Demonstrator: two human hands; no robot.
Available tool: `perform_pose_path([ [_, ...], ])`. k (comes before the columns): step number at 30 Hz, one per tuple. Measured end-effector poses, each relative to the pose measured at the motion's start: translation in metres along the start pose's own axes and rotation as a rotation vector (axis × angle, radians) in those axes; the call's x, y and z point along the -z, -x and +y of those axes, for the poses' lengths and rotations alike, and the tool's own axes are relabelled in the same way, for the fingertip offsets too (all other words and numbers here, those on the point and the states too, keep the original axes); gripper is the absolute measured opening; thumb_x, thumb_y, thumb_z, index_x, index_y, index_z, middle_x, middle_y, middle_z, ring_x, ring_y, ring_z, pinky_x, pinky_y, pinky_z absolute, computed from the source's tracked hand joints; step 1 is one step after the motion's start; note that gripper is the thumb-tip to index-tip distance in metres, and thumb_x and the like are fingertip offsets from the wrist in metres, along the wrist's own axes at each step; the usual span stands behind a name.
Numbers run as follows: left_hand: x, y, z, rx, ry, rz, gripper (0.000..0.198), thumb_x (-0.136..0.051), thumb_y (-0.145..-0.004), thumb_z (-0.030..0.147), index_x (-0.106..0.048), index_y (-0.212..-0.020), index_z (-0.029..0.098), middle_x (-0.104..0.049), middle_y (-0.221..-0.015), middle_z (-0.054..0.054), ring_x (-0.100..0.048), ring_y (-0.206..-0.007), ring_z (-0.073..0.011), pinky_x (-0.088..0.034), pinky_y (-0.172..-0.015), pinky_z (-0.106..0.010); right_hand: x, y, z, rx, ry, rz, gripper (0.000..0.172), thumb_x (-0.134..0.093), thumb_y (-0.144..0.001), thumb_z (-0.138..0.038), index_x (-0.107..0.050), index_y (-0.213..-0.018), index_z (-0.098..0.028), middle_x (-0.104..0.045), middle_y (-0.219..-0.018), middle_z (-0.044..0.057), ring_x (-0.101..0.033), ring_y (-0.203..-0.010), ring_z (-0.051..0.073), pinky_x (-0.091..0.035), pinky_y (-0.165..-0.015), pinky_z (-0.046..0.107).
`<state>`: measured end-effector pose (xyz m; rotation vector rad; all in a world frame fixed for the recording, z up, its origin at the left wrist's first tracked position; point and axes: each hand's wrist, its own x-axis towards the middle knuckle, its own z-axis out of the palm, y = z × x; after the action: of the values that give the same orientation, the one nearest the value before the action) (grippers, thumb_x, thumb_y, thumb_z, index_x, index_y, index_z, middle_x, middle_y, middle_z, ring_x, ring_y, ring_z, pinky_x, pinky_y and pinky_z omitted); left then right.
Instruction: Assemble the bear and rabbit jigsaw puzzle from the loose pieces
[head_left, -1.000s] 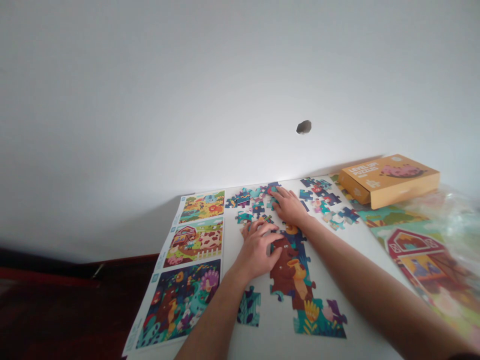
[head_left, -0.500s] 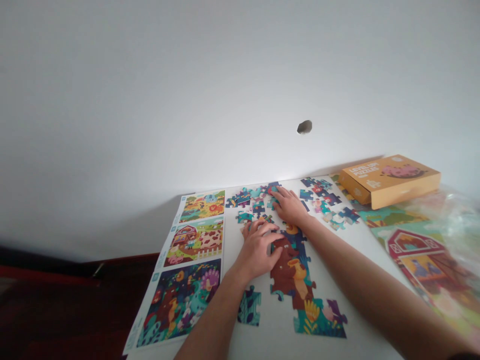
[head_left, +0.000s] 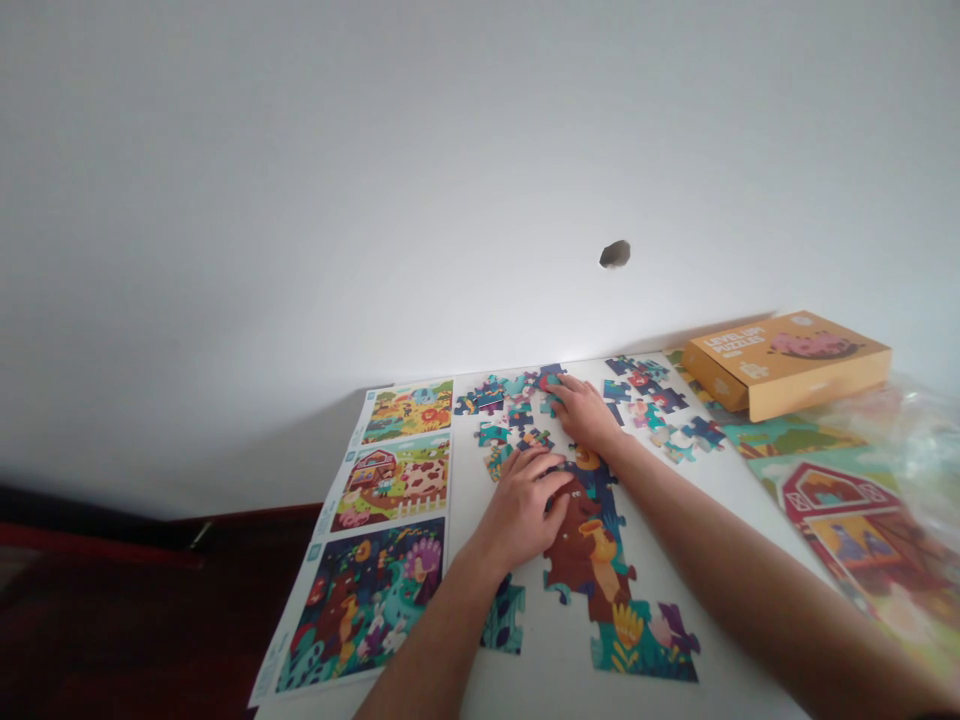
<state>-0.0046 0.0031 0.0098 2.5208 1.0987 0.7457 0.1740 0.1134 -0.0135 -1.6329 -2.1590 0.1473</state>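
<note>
My left hand (head_left: 527, 502) rests at the left edge of a partly joined jigsaw puzzle (head_left: 581, 535) that shows a brown bear with a honey pot. Its fingers are spread and slightly bent, covering part of the bear's left side. Farther back, my right hand (head_left: 587, 412) reaches over the loose puzzle pieces (head_left: 517, 413), fingers stretched out. Its fingertips touch a piece with red on it (head_left: 550, 381) near the wall. A separate teal leaf-patterned piece (head_left: 507, 620) lies beside my left forearm, partly hidden by it.
On the left lies a reference sheet (head_left: 319, 600) with three printed scenes. More loose pieces (head_left: 651, 385) are scattered right of my right hand. A yellow puzzle box (head_left: 787, 360) stands at the back right, near a farm picture (head_left: 847, 500) and clear plastic wrap (head_left: 926, 440). A wall (head_left: 480, 200) closes off the back.
My left hand has shifted slightly right, showing more of the loose pieces behind its fingers. My right hand stays at the back pieces. The view has moved a little.
</note>
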Motion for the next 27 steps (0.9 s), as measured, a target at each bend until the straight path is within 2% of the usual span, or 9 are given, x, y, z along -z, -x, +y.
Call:
perform_pose_path([
  [3,-0.002,0.0,-0.001,-0.011,0.011,0.008,0.027,-0.056,-0.089,0.017,-0.07,-0.111,0.025,-0.065,-0.122,-0.005,-0.051,-0.125,-0.0254,-0.04,-0.112,-0.047,0.006,0.0,-0.005,0.038,-0.035,0.067,0.038,-0.044,-0.096,-0.02,-0.066,-0.127,-0.022,-0.056,-0.142,0.01,-0.048,-0.131,0.026,-0.031,-0.113,0.045],
  [5,-0.002,-0.001,0.0,-0.02,0.021,0.017,0.027,-0.056,-0.089,0.016,-0.07,-0.11,0.024,-0.066,-0.121,-0.005,-0.052,-0.123,-0.0254,-0.04,-0.112,-0.046,0.011,0.002,-0.012,0.148,-0.079,0.089,0.04,-0.044,-0.096,-0.017,-0.065,-0.129,-0.024,-0.057,-0.14,0.007,-0.047,-0.132,0.024,-0.032,-0.113,0.043],
  [8,-0.001,-0.002,0.001,-0.041,0.028,0.044,0.027,-0.054,-0.088,0.012,-0.071,-0.106,0.023,-0.068,-0.114,-0.005,-0.057,-0.114,-0.0224,-0.044,-0.107,-0.041,0.015,0.007,-0.023,0.35,-0.129,0.008,0.04,-0.048,-0.096,-0.021,-0.062,-0.133,-0.029,-0.056,-0.143,0.004,-0.042,-0.137,0.023,-0.033,-0.112,0.043],
  [10,0.002,-0.002,-0.001,0.01,-0.01,0.11,0.029,-0.052,-0.086,0.006,-0.072,-0.1,0.023,-0.07,-0.105,-0.004,-0.059,-0.105,-0.0209,-0.047,-0.101,-0.039,0.014,0.01,-0.027,0.405,-0.123,-0.069,0.035,-0.053,-0.095,-0.027,-0.065,-0.128,-0.031,-0.054,-0.145,0.004,-0.039,-0.139,0.025,-0.031,-0.113,0.048],
  [12,0.009,-0.001,-0.006,0.172,-0.11,0.229,0.031,-0.051,-0.082,0.001,-0.072,-0.093,0.021,-0.071,-0.097,-0.004,-0.06,-0.101,-0.0216,-0.046,-0.098,-0.039,0.012,0.011,-0.026,0.377,-0.101,-0.098,0.032,-0.057,-0.094,-0.031,-0.067,-0.125,-0.031,-0.053,-0.145,0.006,-0.039,-0.139,0.029,-0.029,-0.112,0.056],
  [14,0.016,0.001,-0.011,0.413,-0.262,0.346,0.032,-0.051,-0.08,-0.001,-0.071,-0.094,0.021,-0.07,-0.1,-0.005,-0.058,-0.104,-0.0241,-0.044,-0.099,-0.041,0.01,0.011,-0.023,0.327,-0.084,-0.093,0.033,-0.058,-0.094,-0.033,-0.066,-0.126,-0.03,-0.053,-0.145,0.008,-0.038,-0.139,0.031,-0.028,-0.11,0.06],
  [16,0.021,0.003,-0.015,0.622,-0.402,0.375,0.035,-0.053,-0.08,0.002,-0.07,-0.104,0.021,-0.068,-0.111,-0.008,-0.054,-0.113,-0.028,-0.041,-0.101,-0.046,0.009,0.01,-0.02,0.299,-0.075,-0.08,0.032,-0.058,-0.095,-0.033,-0.065,-0.126,-0.029,-0.054,-0.144,0.009,-0.039,-0.138,0.031,-0.028,-0.109,0.062],
  [18,0.022,0.005,-0.017,0.742,-0.479,0.338,0.037,-0.053,-0.083,0.005,-0.069,-0.112,0.023,-0.064,-0.121,-0.009,-0.049,-0.119,-0.0312,-0.039,-0.101,-0.05,0.009,0.009,-0.019,0.287,-0.071,-0.066,0.03,-0.058,-0.095,-0.032,-0.066,-0.124,-0.029,-0.055,-0.142,0.009,-0.041,-0.136,0.03,-0.028,-0.109,0.06],
  [27,0.009,0.006,-0.021,0.794,-0.504,0.231,0.038,-0.05,-0.088,0.01,-0.068,-0.118,0.027,-0.054,-0.14,-0.009,-0.047,-0.127,-0.0311,-0.041,-0.101,-0.052,0.006,0.007,-0.017,0.185,-0.068,-0.017,0.026,-0.061,-0.093,-0.034,-0.07,-0.116,-0.028,-0.062,-0.129,0.008,-0.05,-0.124,0.029,-0.03,-0.109,0.052],
])
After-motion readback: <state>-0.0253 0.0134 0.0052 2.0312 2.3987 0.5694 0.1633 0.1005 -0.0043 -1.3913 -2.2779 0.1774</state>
